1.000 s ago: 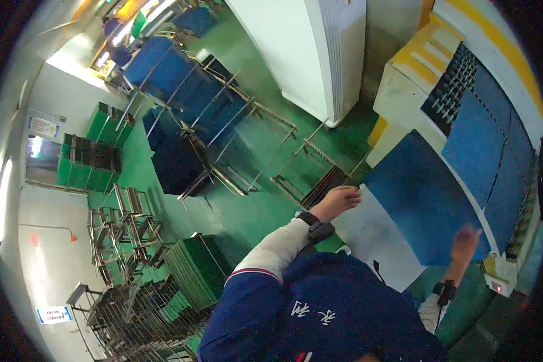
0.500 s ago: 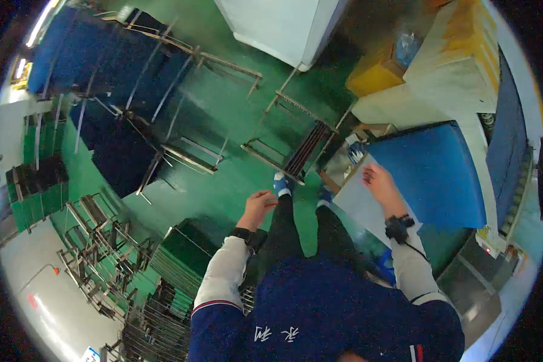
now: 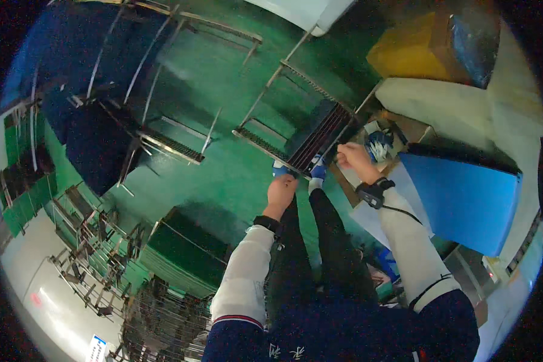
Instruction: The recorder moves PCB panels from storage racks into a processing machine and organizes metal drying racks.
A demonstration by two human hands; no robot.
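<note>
A metal slotted rack (image 3: 260,96) stands on the floor in front of me, with several dark thin panels (image 3: 321,134) set side by side in its right part. My left hand (image 3: 281,193) is closed, fingers curled, by the rack's near end above my shoe. At the rack's right side is my right hand (image 3: 356,161), its fingers bent inward. I cannot tell whether either hand touches the rack, or whether anything small is in the fingers. Beside my right hand lie white-and-blue gloves (image 3: 379,145) in an open cardboard box (image 3: 407,125).
A blue panel (image 3: 461,196) and a white sheet (image 3: 374,226) are at my right. Dark blue panels (image 3: 99,142) stand in racks on the left. A green stack (image 3: 181,241) sits near my left arm. A yellow box (image 3: 404,51) is at the far right.
The rack appears closer. Both hands have moved forward toward its near end and right side, and their fingers are more curled. My feet are now nearer the rack.
</note>
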